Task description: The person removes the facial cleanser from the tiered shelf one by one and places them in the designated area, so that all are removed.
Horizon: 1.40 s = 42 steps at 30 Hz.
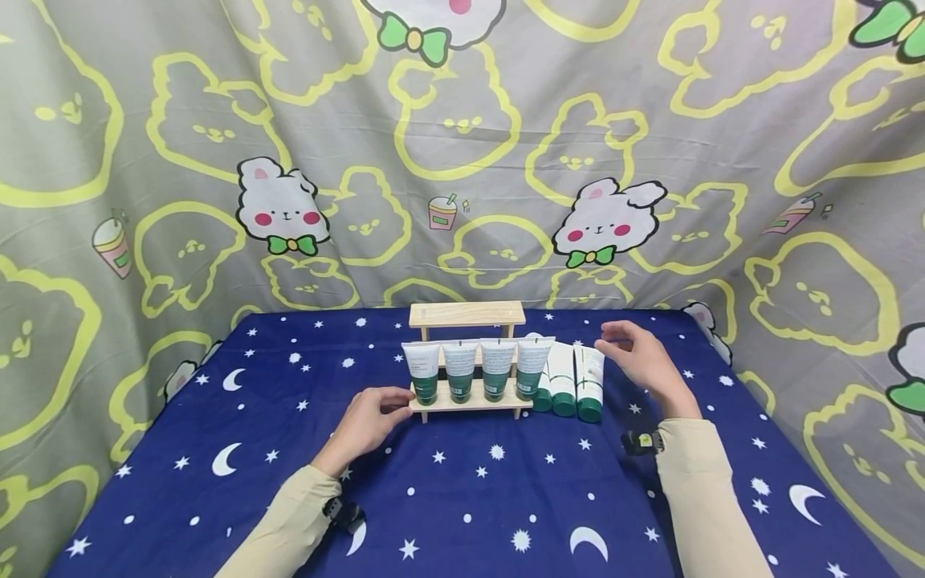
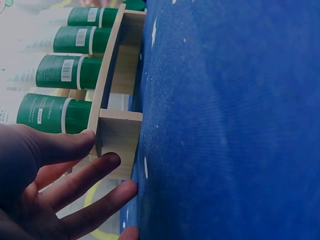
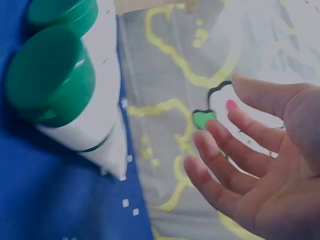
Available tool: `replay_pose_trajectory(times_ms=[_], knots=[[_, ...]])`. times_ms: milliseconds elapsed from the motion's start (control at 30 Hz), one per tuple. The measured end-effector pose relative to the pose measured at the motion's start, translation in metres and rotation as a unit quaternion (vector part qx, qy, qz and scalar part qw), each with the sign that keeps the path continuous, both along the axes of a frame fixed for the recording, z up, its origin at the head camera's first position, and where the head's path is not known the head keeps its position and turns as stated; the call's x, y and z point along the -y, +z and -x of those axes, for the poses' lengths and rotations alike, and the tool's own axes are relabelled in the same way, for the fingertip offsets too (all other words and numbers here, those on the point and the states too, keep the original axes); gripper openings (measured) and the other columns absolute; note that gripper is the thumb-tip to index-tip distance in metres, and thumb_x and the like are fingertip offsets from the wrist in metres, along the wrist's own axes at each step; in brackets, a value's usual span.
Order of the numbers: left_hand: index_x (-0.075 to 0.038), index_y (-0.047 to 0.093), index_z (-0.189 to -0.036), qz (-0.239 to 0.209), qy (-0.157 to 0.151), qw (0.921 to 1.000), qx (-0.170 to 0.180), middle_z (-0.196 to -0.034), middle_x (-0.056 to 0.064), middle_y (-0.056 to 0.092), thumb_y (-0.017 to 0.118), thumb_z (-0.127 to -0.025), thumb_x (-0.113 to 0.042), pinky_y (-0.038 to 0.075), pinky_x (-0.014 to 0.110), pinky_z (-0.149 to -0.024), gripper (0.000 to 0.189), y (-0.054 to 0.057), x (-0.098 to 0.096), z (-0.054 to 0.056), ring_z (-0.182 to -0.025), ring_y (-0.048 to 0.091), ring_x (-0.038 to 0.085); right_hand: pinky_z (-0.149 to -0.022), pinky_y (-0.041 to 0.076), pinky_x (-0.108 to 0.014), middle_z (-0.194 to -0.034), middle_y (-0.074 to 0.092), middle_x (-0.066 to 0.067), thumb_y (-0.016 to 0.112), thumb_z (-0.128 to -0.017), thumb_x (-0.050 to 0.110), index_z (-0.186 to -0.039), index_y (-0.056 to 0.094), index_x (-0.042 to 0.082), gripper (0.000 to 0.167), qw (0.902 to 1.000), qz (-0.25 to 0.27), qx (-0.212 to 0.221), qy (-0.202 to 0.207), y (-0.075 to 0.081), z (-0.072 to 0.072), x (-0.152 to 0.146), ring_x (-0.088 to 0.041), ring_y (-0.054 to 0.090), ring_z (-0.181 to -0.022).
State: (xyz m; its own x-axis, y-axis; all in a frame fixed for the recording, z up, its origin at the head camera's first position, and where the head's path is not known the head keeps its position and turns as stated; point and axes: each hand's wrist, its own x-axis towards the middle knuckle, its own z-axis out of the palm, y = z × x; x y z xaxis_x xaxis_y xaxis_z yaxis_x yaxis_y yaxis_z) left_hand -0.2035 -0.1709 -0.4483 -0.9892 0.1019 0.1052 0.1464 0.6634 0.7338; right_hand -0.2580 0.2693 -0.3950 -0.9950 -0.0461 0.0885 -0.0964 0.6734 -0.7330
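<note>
A two-tier wooden rack (image 1: 466, 314) stands near the far side of the table, with several white-and-green squeeze tubes (image 1: 495, 369) upright, caps down, along its lower shelf. My left hand (image 1: 370, 421) holds the left end of that shelf; in the left wrist view the thumb (image 2: 75, 144) presses the board's corner and other fingers spread beside the wooden leg (image 2: 120, 135). Right of the rack lie more squeeze tubes (image 1: 589, 381), green caps toward me. Just past the rightmost one hovers my right hand (image 1: 641, 361), fingers loosely bent and holding nothing, as the right wrist view also shows.
A dark blue cloth (image 1: 448, 498) with white moons and stars covers the table. Behind it and at both sides hangs a grey curtain (image 1: 347, 144) with yellow outlines and rabbit faces. The lying tubes sit close against the rack's right end.
</note>
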Motion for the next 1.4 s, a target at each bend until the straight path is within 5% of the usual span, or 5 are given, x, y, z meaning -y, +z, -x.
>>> replay_pose_trajectory(times_ms=[200, 467, 633, 867, 1400], knots=[[-0.01, 0.079, -0.108, 0.005, 0.001, 1.0, -0.003, -0.103, 0.004, 0.079, 0.078, -0.089, -0.008, 0.055, 0.046, -0.095, 0.019, 0.0, 0.0, 0.0, -0.099, 0.074, 0.022, -0.1, 0.048, -0.052, -0.135, 0.061, -0.021, 0.061, -0.104, 0.036, -0.144, 0.051, 0.004, 0.052, 0.9982, 0.039, -0.034, 0.029, 0.023, -0.011, 0.008, -0.039, 0.06, -0.123], [-0.009, 0.078, -0.109, 0.001, 0.001, 1.0, -0.002, -0.102, 0.005, 0.079, 0.078, -0.089, -0.008, 0.055, 0.046, -0.095, 0.02, 0.001, 0.0, -0.001, -0.098, 0.075, 0.022, -0.092, 0.048, -0.023, -0.133, 0.065, -0.016, 0.063, -0.102, 0.036, -0.142, 0.054, 0.008, 0.049, 0.9954, 0.051, -0.061, 0.054, 0.039, -0.022, 0.017, -0.03, 0.064, -0.12], [-0.01, 0.078, -0.109, 0.001, 0.0, 1.0, -0.002, -0.102, 0.004, 0.079, 0.078, -0.089, -0.008, 0.056, 0.045, -0.093, 0.02, 0.001, 0.0, -0.001, -0.098, 0.074, 0.022, -0.093, 0.051, -0.026, -0.133, 0.065, -0.015, 0.066, -0.101, 0.034, -0.141, 0.055, 0.009, 0.048, 0.9936, 0.053, -0.067, 0.075, 0.037, -0.024, 0.025, -0.029, 0.065, -0.12], [-0.009, 0.078, -0.109, -0.002, -0.003, 1.0, -0.001, -0.103, 0.005, 0.079, 0.077, -0.09, -0.008, 0.056, 0.046, -0.094, 0.019, 0.001, 0.0, -0.001, -0.1, 0.074, 0.022, -0.096, 0.054, -0.052, -0.13, 0.067, -0.012, 0.071, -0.097, 0.037, -0.136, 0.059, 0.011, 0.048, 0.9923, 0.031, -0.068, 0.099, 0.03, -0.024, 0.037, -0.032, 0.066, -0.118], [-0.009, 0.078, -0.109, -0.001, -0.003, 1.0, 0.002, -0.103, 0.005, 0.079, 0.077, -0.09, -0.008, 0.055, 0.046, -0.094, 0.019, 0.0, 0.0, 0.0, -0.099, 0.074, 0.022, -0.087, 0.06, -0.043, -0.113, 0.073, -0.009, 0.078, -0.093, 0.026, -0.12, 0.064, 0.011, 0.034, 0.988, 0.042, -0.041, 0.142, 0.008, -0.018, 0.066, -0.029, 0.07, -0.111]])
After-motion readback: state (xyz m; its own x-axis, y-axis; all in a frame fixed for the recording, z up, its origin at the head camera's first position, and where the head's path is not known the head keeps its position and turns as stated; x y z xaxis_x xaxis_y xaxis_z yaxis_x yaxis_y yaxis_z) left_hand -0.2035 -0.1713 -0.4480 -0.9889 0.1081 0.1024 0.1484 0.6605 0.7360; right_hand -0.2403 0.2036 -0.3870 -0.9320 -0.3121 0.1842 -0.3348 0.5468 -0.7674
